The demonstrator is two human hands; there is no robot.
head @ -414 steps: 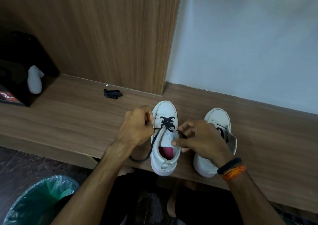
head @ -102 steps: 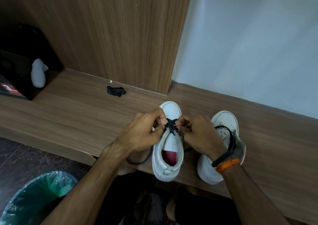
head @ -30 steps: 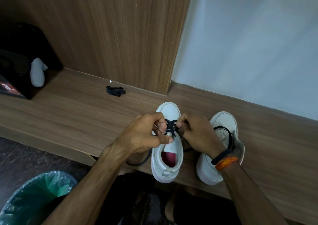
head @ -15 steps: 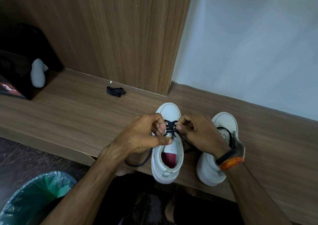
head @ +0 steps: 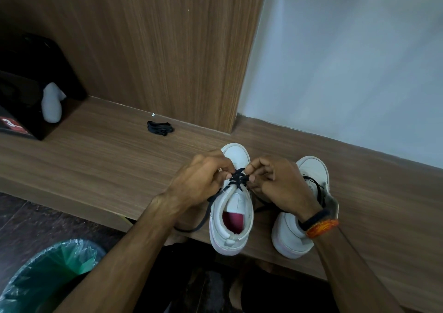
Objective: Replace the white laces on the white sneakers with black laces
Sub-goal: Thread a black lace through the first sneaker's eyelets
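Note:
Two white sneakers stand on a wooden bench [head: 96,159], toes toward the wall. The left sneaker [head: 231,226] carries a black lace [head: 237,179] crossed through its front eyelets. My left hand [head: 201,183] pinches the lace at the shoe's left side, and a loose lace end trails down past my left wrist. My right hand [head: 275,183] pinches the lace on the right side. The right sneaker [head: 291,238] is partly hidden behind my right wrist, with a black lace lying loose over it.
A bundled black lace [head: 159,128] lies on the bench near the wooden panel. A black box [head: 26,97] with a white sock [head: 51,105] sits at the far left. A bin with a green liner [head: 48,274] stands on the floor below.
Over the last second both hands have shifted slightly forward along the left sneaker, still pinching the black lace. Since the earliest frame the lacing has gained crossings.

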